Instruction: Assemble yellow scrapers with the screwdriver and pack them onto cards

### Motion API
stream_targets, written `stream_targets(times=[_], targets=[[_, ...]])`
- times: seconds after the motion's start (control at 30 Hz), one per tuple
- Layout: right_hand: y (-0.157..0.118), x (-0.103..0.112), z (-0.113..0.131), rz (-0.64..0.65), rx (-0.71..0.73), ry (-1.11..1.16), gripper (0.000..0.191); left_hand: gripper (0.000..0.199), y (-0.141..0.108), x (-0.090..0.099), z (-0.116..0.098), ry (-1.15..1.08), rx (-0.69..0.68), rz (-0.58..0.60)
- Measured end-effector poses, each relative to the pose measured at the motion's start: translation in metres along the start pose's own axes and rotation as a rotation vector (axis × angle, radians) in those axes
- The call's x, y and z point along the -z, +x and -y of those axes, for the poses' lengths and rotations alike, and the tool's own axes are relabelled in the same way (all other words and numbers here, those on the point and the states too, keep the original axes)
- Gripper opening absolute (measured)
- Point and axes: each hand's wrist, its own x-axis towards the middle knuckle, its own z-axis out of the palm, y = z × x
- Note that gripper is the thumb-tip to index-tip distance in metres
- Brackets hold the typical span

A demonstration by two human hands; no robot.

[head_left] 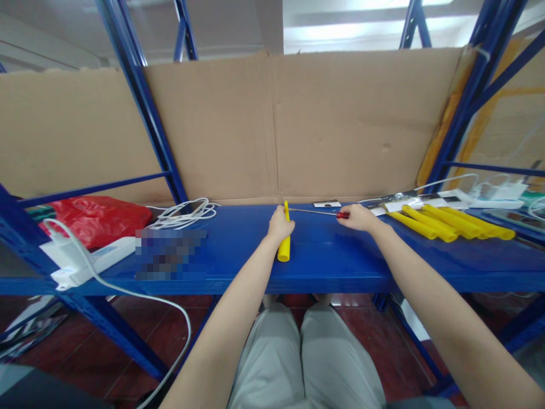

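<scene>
The person sits at a blue table (332, 250), grey trousers (276, 352) tucked under its front edge, both bare arms stretched forward. The left hand (281, 224) is wrapped around a yellow tube (284, 250) near the middle of the table, the tube's near end pointing back toward the person and its far end poking out past the fingers. Whether the tube rests on the tabletop or is lifted a little, I can't tell from here. The right hand (356, 218) is curled round the red handle of a screwdriver (343, 215), whose thin shaft runs leftward, almost level, to the far part of the tube. The tip is too small to make out, so I can't say whether it touches.

Over to the right, several more yellow tubes (451, 221) lie slanted side by side, near a white power strip (496, 203). Beyond the hands, a small flat dark-and-white piece (327, 204) lies by the foot of the cardboard panel (340, 125). On the left sit a red plastic bag (100, 218), a loose coil of white cable (183, 215) and a white charger (66, 253).
</scene>
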Motion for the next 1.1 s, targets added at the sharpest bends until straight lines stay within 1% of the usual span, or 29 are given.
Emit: stream_targets(times=[0.2,0.4,0.57,0.77,0.9,1.0,1.1], targets=[[0.0001,0.0030,0.0032,0.004,-0.051,-0.058,0.018,0.035,0.0004,-0.0002,0.0006,0.001,-0.006,0.011],[-0.0017,0.0048,0.0063,-0.027,-0.085,-0.099,0.016,0.034,0.0001,-0.0003,0.0006,-0.012,-0.010,0.009],[-0.0023,0.0053,0.0073,-0.015,-0.096,-0.106,0.015,0.035,-0.0001,-0.0001,0.0005,-0.018,-0.007,0.005],[-0.0016,0.0033,0.0050,-0.014,-0.097,-0.106,0.023,0.035,0.0006,-0.0003,0.0005,-0.014,-0.004,0.009],[-0.0027,0.0052,0.0077,-0.014,-0.093,-0.082,0.027,0.034,0.0008,-0.0007,0.0010,-0.018,-0.001,0.006],[-0.0032,0.0066,0.0095,-0.032,-0.102,-0.079,0.025,0.035,0.0010,-0.0010,0.0015,-0.019,-0.004,0.006],[-0.0025,0.0061,0.0085,-0.060,-0.101,-0.069,0.020,0.036,0.0013,-0.0012,0.0018,-0.017,-0.013,0.005]])
